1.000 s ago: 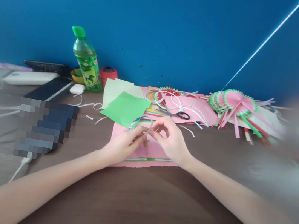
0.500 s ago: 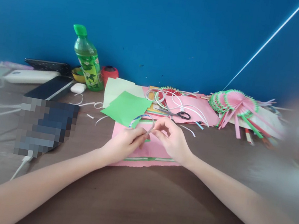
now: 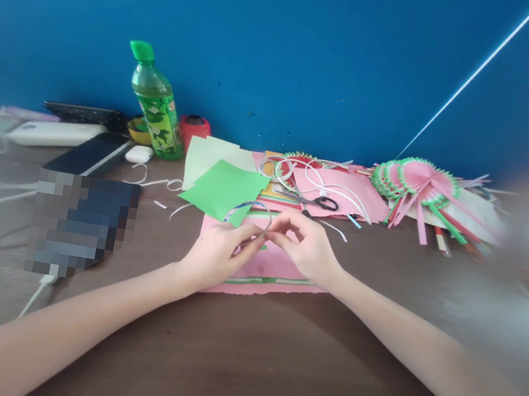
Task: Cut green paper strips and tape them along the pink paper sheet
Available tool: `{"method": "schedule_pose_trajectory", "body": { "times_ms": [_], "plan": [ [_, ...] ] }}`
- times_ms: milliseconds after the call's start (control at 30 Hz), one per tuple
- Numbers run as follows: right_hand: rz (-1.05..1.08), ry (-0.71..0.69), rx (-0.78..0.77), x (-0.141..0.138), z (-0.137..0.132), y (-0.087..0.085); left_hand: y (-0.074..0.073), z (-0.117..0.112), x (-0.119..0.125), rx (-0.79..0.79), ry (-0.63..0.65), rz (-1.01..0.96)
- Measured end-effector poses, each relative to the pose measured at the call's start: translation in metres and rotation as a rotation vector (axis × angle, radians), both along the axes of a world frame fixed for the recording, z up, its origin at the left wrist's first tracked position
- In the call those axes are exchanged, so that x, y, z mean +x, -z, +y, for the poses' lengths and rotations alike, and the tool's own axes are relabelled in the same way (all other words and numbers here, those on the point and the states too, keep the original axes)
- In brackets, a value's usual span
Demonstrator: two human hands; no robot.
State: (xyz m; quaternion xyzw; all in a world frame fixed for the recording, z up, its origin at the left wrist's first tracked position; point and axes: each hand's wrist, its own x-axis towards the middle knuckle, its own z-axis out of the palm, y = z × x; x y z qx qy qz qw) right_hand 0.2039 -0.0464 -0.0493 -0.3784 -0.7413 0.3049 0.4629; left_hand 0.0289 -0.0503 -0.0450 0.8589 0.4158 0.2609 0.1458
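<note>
Between my two hands curves a thin, narrow strip (image 3: 244,205), bluish on one part and pale on another, bent into an arch. My left hand (image 3: 226,246) is closed with thumb and fingertips pinching the strip. My right hand (image 3: 307,246) pinches it too, its fingertips touching those of my left. What exactly lies between the fingertips is partly hidden. Both hands are above a pink paper sheet (image 3: 278,264) with green and white bands. A bright green paper sheet (image 3: 225,188) lies just behind my left hand.
Scissors (image 3: 325,203) and white cord (image 3: 322,174) lie on pink paper behind my hands. A green bottle (image 3: 157,112) leans at the back left, near phones and cables. A pink and green folded paper fan (image 3: 419,183) stands at the back right against the blue wall (image 3: 290,47).
My left hand has shifted slightly right, bringing its fingertips against those of my right hand. The strip's arch has moved a little and remains in the fingers.
</note>
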Motion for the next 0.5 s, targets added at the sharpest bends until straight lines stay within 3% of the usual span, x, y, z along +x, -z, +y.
{"method": "schedule_pose_trajectory", "body": {
  "times_ms": [267, 500],
  "plan": [
    [-0.101, 0.027, 0.079, -0.0034, -0.0047, 0.0020, -0.0035, -0.0023, 0.0044, -0.134, -0.055, -0.052],
    [-0.205, 0.078, 0.252, -0.0055, -0.0101, 0.0013, -0.0054, -0.0044, 0.0054, -0.135, -0.041, -0.143]
  ]
}}
